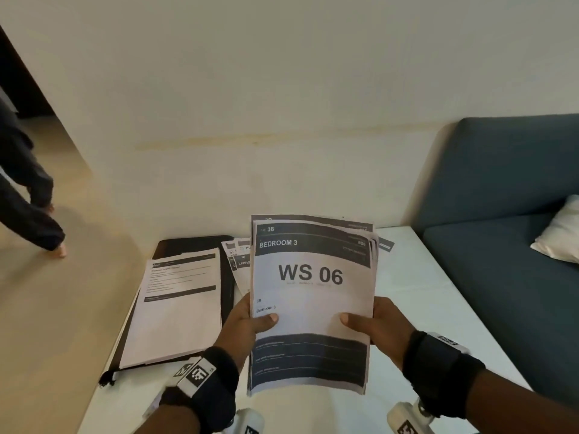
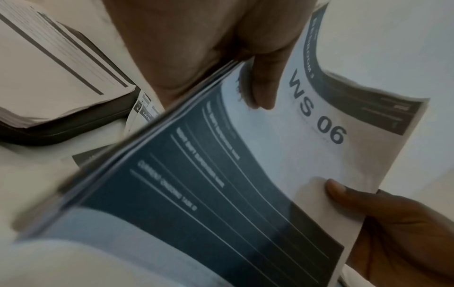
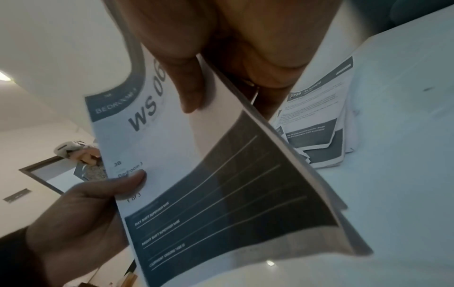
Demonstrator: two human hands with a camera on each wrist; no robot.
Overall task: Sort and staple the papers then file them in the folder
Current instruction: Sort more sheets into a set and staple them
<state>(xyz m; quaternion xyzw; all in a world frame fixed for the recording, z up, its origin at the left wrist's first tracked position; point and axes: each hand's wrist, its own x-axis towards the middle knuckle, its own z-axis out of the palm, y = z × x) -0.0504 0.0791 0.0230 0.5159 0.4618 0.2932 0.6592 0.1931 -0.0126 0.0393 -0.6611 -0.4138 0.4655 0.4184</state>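
- Sheaf of white printed sheets with dark header and footer bands, top page reading "BEDROOM 3 / WS 06", held upright in the air above the near part of the white tabletop, clear of the surface.
- Light and floppy by the look of it: top edges fanned out of line, lower corner bowing outward in the right wrist view; likely to slide sheet against sheet, so best pinched firmly at both side edges around mid-height, then tapped square before any stapling.
- Gripped on the left edge by the left hand, thumb flat across the front page, fingers hidden behind the sheaf.
- Gripped on the right edge by the right hand, thumb on the front, fingers curled behind the sheets in the wrist view.
- Both forearms reaching forward from the near edge, wrists in black straps, palms turned inward toward each other, sheaf face tilted toward the head camera.
- Further left on the tabletop: flat black folder lying closed, a white stack of text pages resting on top of it.
- Between folder and held sheaf: more banded loose sheets, partly hidden; another pile on the right behind the sheaf.
- No stapler visible in any view.
- Far right: blue-grey upholstered sofa with a white cushion.
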